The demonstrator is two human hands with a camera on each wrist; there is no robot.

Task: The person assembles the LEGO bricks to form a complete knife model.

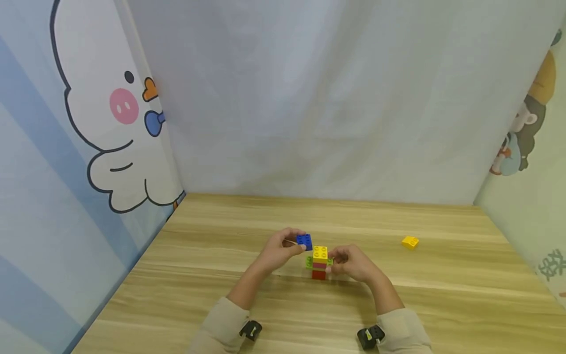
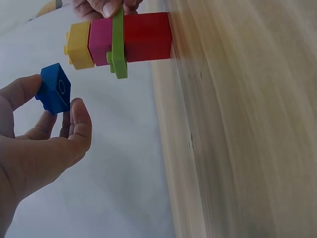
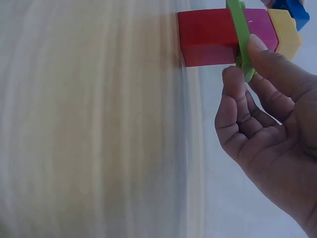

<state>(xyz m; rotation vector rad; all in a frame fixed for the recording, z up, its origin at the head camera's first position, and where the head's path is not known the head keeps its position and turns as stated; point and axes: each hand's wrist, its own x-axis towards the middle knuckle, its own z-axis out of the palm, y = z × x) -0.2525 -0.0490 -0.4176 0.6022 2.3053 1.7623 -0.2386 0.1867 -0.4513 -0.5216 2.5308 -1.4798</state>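
A stack of bricks stands upright on the table: red [image 3: 208, 39] at the bottom, then a flat green piece [image 2: 118, 44], a magenta brick [image 2: 101, 41] and a yellow brick [image 1: 320, 253] on top. The green piece juts out on both sides. My left hand [image 1: 276, 251] pinches a blue brick [image 2: 53, 89] between thumb and fingers, in the air just left of the yellow brick and apart from it. On the stack's right side, my right hand [image 3: 277, 104] grips the end of the green piece with thumb and fingers.
A loose yellow-orange brick [image 1: 410, 242] lies on the wooden table [image 1: 442, 285] to the right of the stack. A pale curtain [image 1: 309, 98] hangs behind the table's back edge, and printed panels stand at the left and right.
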